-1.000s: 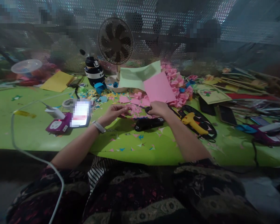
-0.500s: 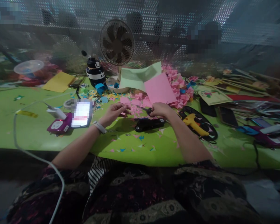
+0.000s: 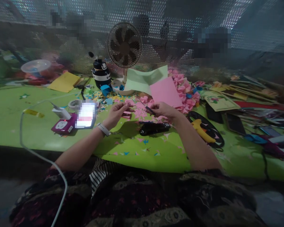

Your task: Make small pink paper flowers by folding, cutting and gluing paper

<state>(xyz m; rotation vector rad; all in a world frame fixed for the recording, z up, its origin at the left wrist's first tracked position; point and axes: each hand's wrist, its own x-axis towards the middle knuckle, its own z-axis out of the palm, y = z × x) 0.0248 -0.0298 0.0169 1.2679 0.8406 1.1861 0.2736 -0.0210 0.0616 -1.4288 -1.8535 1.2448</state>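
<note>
My left hand (image 3: 117, 113) is pinched on a small pink paper piece (image 3: 127, 114) just above the green table (image 3: 19, 126). My right hand (image 3: 164, 110) is closed on small scissors (image 3: 148, 109) whose blades point left toward that piece. Between and behind my hands lies a litter of pink paper squares (image 3: 139, 108). A black tool (image 3: 154, 128) lies on the table right under my right wrist. A white watch (image 3: 103, 129) is on my left wrist.
A phone (image 3: 85, 115) on a purple box lies left of my hands, with a white charger cable (image 3: 33, 148). A yellow glue gun (image 3: 202, 130) lies to the right. Behind stand a fan (image 3: 124, 45), a dark bottle (image 3: 100, 75), pink (image 3: 166, 91) and green paper sheets (image 3: 144, 78), folded pink flowers (image 3: 184, 88).
Both hands have lifted slightly and the scissors' blades now point up-left toward the paper piece. The view has shifted a little to the left.
</note>
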